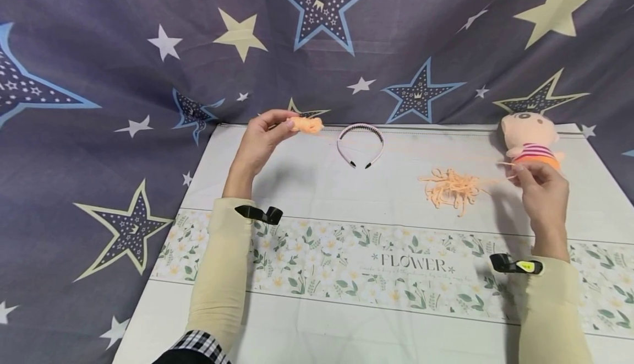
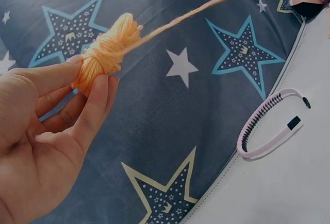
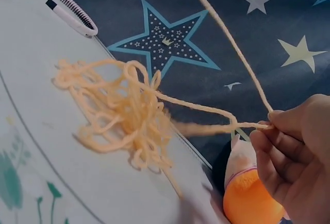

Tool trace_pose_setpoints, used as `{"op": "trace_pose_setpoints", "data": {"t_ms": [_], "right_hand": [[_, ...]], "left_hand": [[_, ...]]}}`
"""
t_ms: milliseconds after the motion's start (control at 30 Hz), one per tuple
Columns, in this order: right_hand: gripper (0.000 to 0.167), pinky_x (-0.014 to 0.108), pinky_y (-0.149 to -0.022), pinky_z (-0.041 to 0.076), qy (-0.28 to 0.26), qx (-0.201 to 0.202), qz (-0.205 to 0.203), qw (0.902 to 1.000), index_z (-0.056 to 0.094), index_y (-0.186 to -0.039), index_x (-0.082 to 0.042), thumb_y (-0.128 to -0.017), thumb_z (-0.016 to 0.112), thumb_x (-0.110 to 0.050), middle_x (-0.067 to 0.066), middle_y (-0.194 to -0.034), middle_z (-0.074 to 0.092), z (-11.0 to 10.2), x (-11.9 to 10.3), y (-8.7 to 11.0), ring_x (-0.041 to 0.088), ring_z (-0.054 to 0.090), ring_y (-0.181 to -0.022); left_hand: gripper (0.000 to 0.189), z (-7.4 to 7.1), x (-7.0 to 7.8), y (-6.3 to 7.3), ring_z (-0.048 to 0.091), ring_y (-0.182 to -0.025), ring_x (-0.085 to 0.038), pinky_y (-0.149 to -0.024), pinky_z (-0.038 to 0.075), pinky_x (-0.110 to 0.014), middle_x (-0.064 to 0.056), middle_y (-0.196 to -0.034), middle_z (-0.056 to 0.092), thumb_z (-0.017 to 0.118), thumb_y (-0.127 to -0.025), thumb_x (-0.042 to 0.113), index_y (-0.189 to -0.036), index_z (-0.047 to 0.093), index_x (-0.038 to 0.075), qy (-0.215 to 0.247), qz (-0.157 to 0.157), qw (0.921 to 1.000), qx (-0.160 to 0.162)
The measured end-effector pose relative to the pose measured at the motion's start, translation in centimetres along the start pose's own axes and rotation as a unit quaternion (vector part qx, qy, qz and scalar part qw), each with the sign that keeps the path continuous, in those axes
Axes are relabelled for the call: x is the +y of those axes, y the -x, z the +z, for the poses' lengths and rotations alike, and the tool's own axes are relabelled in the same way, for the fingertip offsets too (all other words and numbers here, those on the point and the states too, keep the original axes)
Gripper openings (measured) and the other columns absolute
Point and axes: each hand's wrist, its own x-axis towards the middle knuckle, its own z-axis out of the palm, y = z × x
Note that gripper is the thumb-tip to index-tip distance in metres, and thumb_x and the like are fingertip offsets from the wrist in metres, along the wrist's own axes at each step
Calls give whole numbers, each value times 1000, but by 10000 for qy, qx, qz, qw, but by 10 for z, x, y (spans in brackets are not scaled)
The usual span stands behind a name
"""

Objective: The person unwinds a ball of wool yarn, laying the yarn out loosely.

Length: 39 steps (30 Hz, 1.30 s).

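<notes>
Between thumb and fingers my left hand [image 1: 262, 141] pinches a small wound bundle of peach yarn [image 2: 105, 51], held up above the table's far left part. A taut strand [image 2: 206, 6] runs from that bundle across to my right hand [image 1: 545, 196]. There the thumb and fingertips pinch the yarn, on the right side of the table. From the pinch, strands lead to a loose, tangled heap of yarn [image 3: 124, 110], which in the head view lies on the table just left of my right hand.
A pale pink headband [image 1: 360, 145] with dark teeth lies near the table's back edge. Behind my right hand sits a plush doll [image 1: 532, 135] in a striped top and orange bottoms. A star-patterned cloth [image 1: 346, 72] hangs behind the table [image 1: 317, 188].
</notes>
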Motion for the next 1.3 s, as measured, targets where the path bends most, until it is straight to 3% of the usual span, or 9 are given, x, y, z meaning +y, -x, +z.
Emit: {"op": "trace_pose_setpoints", "data": {"t_ms": [100, 267, 400, 500, 733, 1033, 1300], "right_hand": [[9, 6, -62, 47, 218, -126, -44, 9997, 62, -94, -22, -96, 57, -28, -23, -76, 59, -1, 4, 1, -3, 56, -72], [20, 10, -61, 46, 853, -724, -178, 9936, 62, -103, -16, -98, 53, -33, -24, -77, 56, 2, 8, 6, -1, 55, -75], [30, 14, -61, 53, 982, -1106, -487, 9878, 60, -112, -5, -98, 53, -31, -17, -82, 58, 8, 10, 8, 0, 60, -72], [32, 19, -59, 56, 1117, -1291, -589, 9836, 58, -115, -4, -98, 52, -31, -8, -89, 59, 11, 9, 10, 3, 61, -71], [36, 20, -63, 43, 1627, -1021, -836, 9778, 61, -116, -5, -98, 51, -34, 3, -99, 58, 17, 2, 10, 1, 49, -80], [33, 20, -72, 41, 1344, -947, -1387, 9766, 63, -115, -4, -98, 53, -30, 10, -107, 61, 43, -32, 17, -8, 47, -82], [28, 11, -77, 44, 401, -1507, -2135, 9644, 63, -113, -4, -96, 59, -25, 6, -103, 62, 89, -67, 28, -5, 53, -85]], "left_hand": [[18, 1, 1, -1, 62, -98, -17, -92, 55, -25, -8, -112, 59, 64, -91, 6, -108, 66, 1, 9, 2, 10000, -5], [19, 4, 1, -2, 61, -98, -16, -91, 56, -25, -8, -111, 59, 64, -91, 6, -108, 67, 1, 33, -20, 10000, -62], [19, 5, 0, -1, 61, -98, -17, -91, 56, -25, -9, -112, 59, 64, -90, 5, -109, 67, 1, 53, -20, 9999, -99], [19, 5, 0, -1, 61, -99, -17, -91, 56, -25, -9, -112, 59, 64, -90, 5, -109, 66, 1, 44, 0, 9999, -122], [18, 8, 0, -1, 62, -100, -17, -92, 56, -26, -8, -110, 60, 64, -90, 5, -108, 67, 1, -39, 11, 9999, -149], [18, 14, 1, -3, 61, -98, -16, -91, 56, -27, -7, -108, 60, 63, -91, 3, -109, 66, 1, -84, 83, 9996, -270], [17, 19, -1, -4, 61, -96, -15, -90, 56, -27, -6, -106, 59, 62, -91, 2, -108, 67, 2, -77, 55, 9993, -349]]}}
